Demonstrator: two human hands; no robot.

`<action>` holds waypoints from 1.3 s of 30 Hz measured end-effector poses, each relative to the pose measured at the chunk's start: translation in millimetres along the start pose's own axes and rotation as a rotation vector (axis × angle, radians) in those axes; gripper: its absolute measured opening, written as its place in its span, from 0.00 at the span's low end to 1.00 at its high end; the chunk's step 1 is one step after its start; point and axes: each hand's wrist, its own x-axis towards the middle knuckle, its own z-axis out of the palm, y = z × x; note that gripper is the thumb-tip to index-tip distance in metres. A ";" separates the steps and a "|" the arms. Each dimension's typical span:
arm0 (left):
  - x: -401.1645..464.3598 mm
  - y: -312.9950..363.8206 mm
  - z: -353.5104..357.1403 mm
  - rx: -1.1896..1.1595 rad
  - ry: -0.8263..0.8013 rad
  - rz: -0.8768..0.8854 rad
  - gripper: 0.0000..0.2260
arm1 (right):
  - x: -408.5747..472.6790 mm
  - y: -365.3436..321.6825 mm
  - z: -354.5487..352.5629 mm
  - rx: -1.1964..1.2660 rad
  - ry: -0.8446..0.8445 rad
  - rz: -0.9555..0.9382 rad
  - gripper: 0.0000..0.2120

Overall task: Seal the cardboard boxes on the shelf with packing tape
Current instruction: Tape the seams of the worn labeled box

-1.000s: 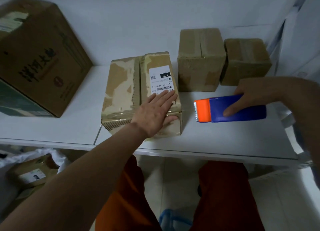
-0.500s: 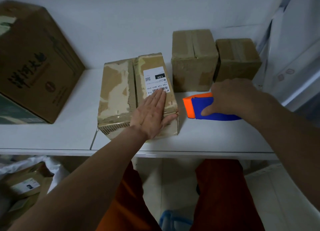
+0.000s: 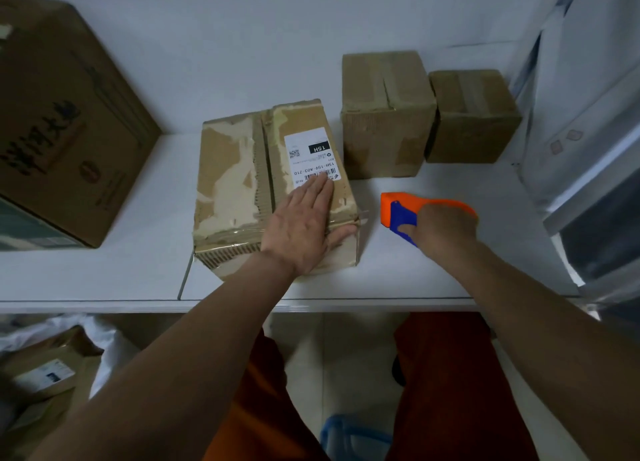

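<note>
boxes: the labelled box (image 3: 273,187) sits near the front edge of the shelf (image 3: 450,280), about mid-width; two smaller boxes (image 3: 386,114) stand side by side, touching, behind and to its right, toward the back right corner. a large printed box (image 3: 65,121) sits at the left end.

change: a second ago the right hand (image 3: 445,232) lay with fingers stretched flat along the tape dispenser (image 3: 403,211), which rested out toward the right side of the shelf. half a second ago the hand was over it and had drawn it closer to the labelled box. now the fingers are curled round the blue body, and the orange end points left toward the box, just beside its right side, not touching. whether the dispenser is off the shelf or resting on it, cannot tell.

meaning, as a judgement: the tool is now in hand and the taping stroke on this box comes next. its centre seam shows torn paper and no fresh strip along it; some clear tape shows across the near end.

grip:
- right hand: closed round the dispenser, fingers wrapped over the top, thumb hidden.
- left hand (image 3: 304,225): unchanged over the second, flat, fingers straight and together on the box top near the front right corner, fingertips on the lower edge of the white label (image 3: 311,157), thumb over the front edge. pressing the flap down, holding nothing.
</note>
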 end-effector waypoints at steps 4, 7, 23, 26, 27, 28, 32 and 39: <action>1.7 -0.5 1.0 0.005 0.028 -0.006 0.40 | -3.0 -2.8 35.6 0.062 -0.132 0.012 0.17; 2.0 0.0 1.9 -0.005 0.051 -0.016 0.41 | -3.9 0.5 48.4 0.241 -0.131 0.046 0.17; 2.9 5.2 3.5 0.074 0.012 -0.012 0.37 | -39.7 -112.4 6.9 1.269 0.153 0.043 0.21; 3.5 6.5 3.1 0.097 0.005 -0.012 0.39 | -15.0 -117.5 7.8 1.284 0.109 0.070 0.20; 4.1 6.5 2.7 0.100 0.004 -0.013 0.39 | -10.5 -118.3 7.0 1.314 0.101 0.075 0.19; 4.8 6.0 2.2 0.098 0.002 -0.015 0.40 | -7.4 -118.0 6.4 1.352 0.087 0.088 0.18; 5.9 5.2 0.8 0.058 -0.021 -0.026 0.45 | -2.0 -107.6 -1.4 1.623 -0.155 0.220 0.21; -15.4 -17.2 -10.0 0.041 -0.020 -0.114 0.50 | -30.0 -111.8 -6.4 0.733 0.352 -0.289 0.29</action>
